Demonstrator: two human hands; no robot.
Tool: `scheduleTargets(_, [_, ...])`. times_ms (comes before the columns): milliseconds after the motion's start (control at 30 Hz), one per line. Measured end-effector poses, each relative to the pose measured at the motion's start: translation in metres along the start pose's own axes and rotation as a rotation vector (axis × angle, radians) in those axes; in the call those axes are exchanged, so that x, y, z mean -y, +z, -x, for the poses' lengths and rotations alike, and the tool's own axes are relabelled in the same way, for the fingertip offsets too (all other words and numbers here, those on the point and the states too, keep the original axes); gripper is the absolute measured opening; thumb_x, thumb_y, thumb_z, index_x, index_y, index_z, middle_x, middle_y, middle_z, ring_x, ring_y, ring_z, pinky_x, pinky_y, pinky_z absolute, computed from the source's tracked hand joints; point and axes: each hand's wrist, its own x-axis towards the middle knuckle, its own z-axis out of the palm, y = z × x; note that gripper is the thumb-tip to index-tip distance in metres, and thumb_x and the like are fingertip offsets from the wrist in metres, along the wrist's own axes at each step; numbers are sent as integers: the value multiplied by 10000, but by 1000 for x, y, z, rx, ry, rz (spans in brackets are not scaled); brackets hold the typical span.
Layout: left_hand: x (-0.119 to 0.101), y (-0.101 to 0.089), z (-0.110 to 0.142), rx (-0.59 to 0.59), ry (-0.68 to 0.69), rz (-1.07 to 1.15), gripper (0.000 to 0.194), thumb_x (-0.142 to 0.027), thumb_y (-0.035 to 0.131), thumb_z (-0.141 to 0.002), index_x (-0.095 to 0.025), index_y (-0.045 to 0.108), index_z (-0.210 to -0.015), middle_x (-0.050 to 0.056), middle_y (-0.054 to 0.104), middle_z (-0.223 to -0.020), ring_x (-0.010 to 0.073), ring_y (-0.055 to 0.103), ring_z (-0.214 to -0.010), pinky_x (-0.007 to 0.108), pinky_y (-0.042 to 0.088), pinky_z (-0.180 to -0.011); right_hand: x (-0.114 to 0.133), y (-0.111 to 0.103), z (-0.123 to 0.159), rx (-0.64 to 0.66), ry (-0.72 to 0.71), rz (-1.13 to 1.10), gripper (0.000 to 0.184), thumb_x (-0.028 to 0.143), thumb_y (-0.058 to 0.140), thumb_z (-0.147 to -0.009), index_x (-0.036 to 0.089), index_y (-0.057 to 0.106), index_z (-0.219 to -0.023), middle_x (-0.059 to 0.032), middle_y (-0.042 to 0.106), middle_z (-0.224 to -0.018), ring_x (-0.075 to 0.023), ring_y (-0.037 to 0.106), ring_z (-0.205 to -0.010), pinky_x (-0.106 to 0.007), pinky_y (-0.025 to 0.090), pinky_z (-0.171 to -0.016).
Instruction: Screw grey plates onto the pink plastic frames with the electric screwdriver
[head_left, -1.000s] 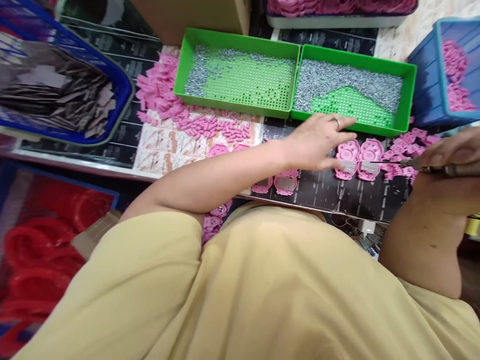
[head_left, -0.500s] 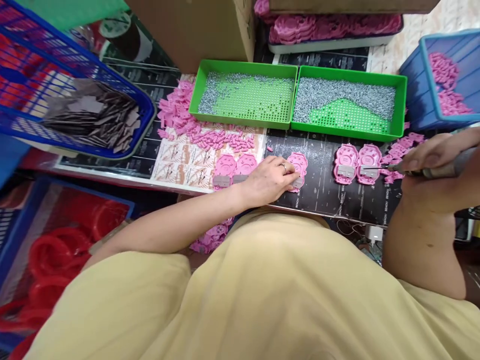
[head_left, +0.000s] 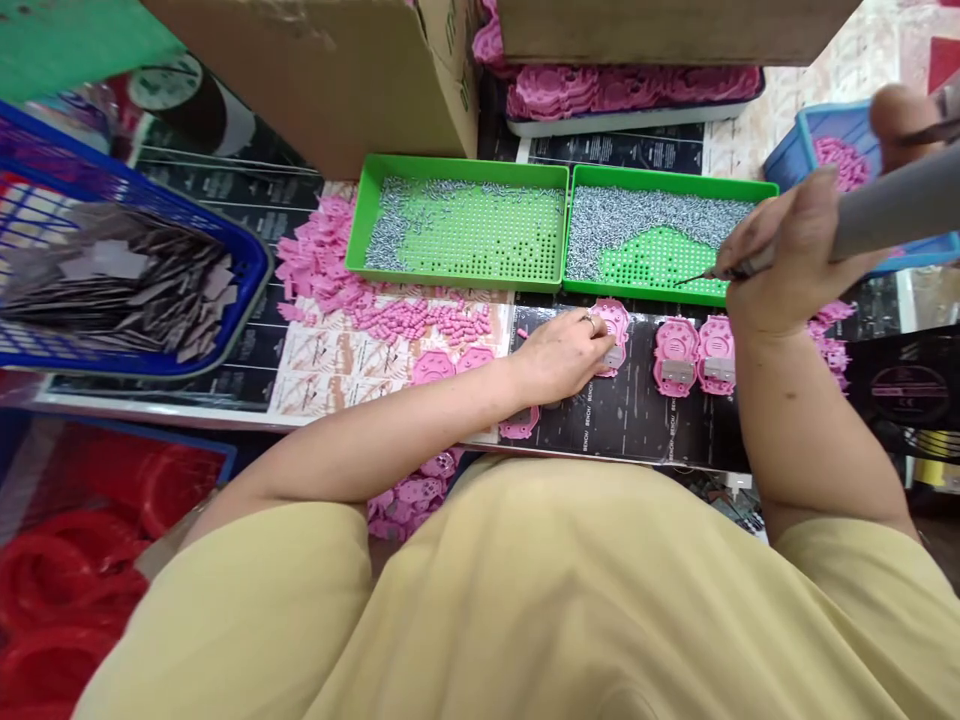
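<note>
One long worktable [head_left: 637, 425], white-edged, surfaced in black and cream printed sheeting, beneath the left fingers [head_left: 598, 347]; one large brown cardboard box [head_left: 337, 80], upright, beyond them to the left; one broad brown cardboard panel [head_left: 675, 32] straight beyond; pale, soft light across the sheeting.

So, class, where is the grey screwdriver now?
The right hand holds the grey screwdriver at the head view's right, its tip near the right green tray.

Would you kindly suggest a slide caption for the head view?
Left hand on a pink casing, right hand holding a grey tool, its thin tip by the right green tray.
</note>
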Motion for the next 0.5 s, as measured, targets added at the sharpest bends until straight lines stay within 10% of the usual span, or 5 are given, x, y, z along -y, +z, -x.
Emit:
scheduleTargets(133, [1, 2, 1, -34, 5, -21, 233, -258, 583, -960, -94, 685, -1091, 109, 690, -1070, 231, 610, -965, 348, 487, -907, -28, 6, 1, 66, -212, 64, 583, 673, 670, -742, 241, 426, -1047, 188, 379, -429, -47, 349, -277, -221, 219, -284])
scheduleTargets(500, [1, 1, 0, -127, -16, -76, 150, -240, 620, -926, -134, 718, -970, 94, 697, -947, 249, 575, -912, 363, 412, -736, -19, 14, 4, 120, -116, 90, 523, 642, 711, -717, 246, 479, -968, 179, 377, -408, -39, 372, -290, -211, 248, -305])
